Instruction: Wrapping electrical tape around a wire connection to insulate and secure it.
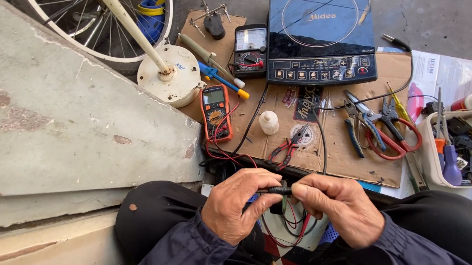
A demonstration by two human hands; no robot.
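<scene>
My left hand (239,202) and my right hand (339,206) meet over my lap, both pinching a thin black probe (279,190) with red and black leads (290,225) looping below. The leads run up to an orange digital multimeter (217,112) lying on the flattened cardboard sheet (350,162) ahead of me. A small part behind the probe is hidden by my fingers.
On the cardboard lie a black induction cooker (320,33), an analog meter (250,49), a small white bottle (269,122), red-handled cutters (288,148), pliers (358,121) and scissors (393,135). A white tool tray (456,153) sits right. A concrete slab (71,110), white fan base (172,75) and bicycle wheel (89,11) stand left.
</scene>
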